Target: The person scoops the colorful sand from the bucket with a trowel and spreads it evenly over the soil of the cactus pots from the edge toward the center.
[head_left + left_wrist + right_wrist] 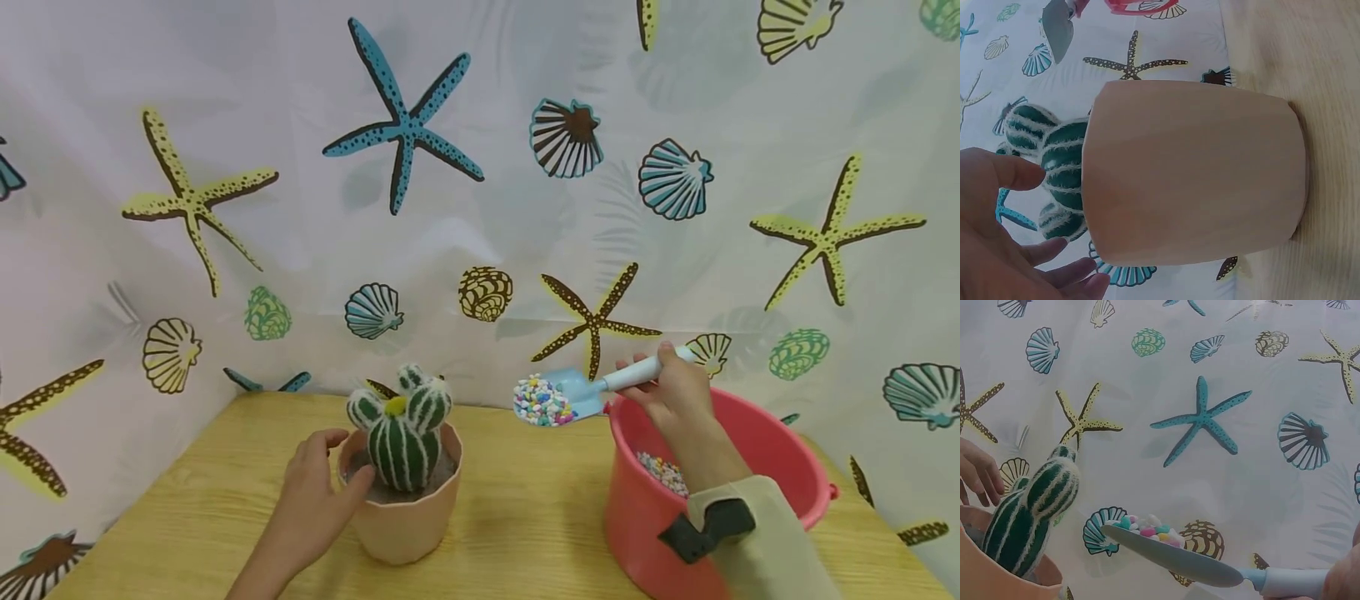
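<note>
My right hand [678, 392] grips the white handle of a light-blue toy shovel [581, 387], held level above the left rim of a red bucket [626, 492]. Colourful pebbles [543, 402] are heaped on the shovel's blade; the right wrist view shows the same pile [1147, 527] from the side. To the left stands a peach flowerpot [405, 529] with a knitted green-and-white cactus [403, 450] in it, grey material around its base. My left hand [315, 496] is spread at the pot's left rim, fingers relaxed, thumb close to the cactus in the left wrist view.
More pebbles [662, 473] lie inside the bucket, partly hidden by the right forearm. Pot and bucket stand apart on a light wooden table [525, 508]. Behind them hangs a white curtain [480, 225] printed with starfish and shells.
</note>
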`<state>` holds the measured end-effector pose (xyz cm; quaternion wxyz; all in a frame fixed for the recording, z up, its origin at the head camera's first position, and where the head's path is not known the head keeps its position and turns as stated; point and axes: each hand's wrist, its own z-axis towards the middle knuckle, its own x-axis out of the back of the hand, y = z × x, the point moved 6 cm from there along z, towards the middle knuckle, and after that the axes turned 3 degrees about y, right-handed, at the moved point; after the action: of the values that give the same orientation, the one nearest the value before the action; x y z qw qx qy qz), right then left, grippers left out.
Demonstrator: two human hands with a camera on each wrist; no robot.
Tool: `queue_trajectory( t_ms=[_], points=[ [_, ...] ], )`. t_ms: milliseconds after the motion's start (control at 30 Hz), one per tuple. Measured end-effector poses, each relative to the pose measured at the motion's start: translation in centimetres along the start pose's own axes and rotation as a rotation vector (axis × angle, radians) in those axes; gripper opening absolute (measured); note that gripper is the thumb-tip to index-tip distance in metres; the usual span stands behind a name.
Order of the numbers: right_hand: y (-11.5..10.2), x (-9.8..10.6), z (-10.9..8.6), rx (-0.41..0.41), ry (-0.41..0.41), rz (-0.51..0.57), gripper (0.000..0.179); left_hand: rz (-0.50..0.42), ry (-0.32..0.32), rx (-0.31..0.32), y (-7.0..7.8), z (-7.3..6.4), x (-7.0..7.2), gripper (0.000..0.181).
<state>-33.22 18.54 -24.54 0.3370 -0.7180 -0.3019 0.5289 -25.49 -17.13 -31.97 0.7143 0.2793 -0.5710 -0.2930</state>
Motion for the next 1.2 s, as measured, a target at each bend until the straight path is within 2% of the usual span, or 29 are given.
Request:
queue_trajectory(
  t_ms=[300, 567, 767, 1000, 1100, 1200],
  points=[
    [1.3, -1.7, 0.1, 0.038, 0.009, -0.016, 0.053, -0.091, -0.098, 0.043, -1.4, 1.4, -0.9, 0.076],
    [2.7, -2.8, 0.5, 0.053, 0.015, -0.01, 0.049, -0.225, -0.188, 0.067, -3.0, 2.4, -1.6, 0.095],
    [3.7, -3.4, 0.9, 0.065, -0.018, -0.037, 0.052, -0.286, -0.221, -0.049, -2.9, 2.8, -2.5, 0.101],
    [5.0, -3.8, 1.5, 0.057, 0.019, -0.028, 0.049, -0.249, -0.218, -0.132, -2.8, 3.0, -2.5, 0.094],
    [5.4, -3.9, 1.7, 0.061, 0.021, -0.038, 0.05, -0.25, -0.234, -0.144, -2.8, 3.0, -2.5, 0.098],
    [5.8, -4.0, 1.8, 0.067, 0.018, -0.056, 0.05, -0.255, -0.255, -0.13, -3.0, 3.0, -2.4, 0.103]
  ],
)
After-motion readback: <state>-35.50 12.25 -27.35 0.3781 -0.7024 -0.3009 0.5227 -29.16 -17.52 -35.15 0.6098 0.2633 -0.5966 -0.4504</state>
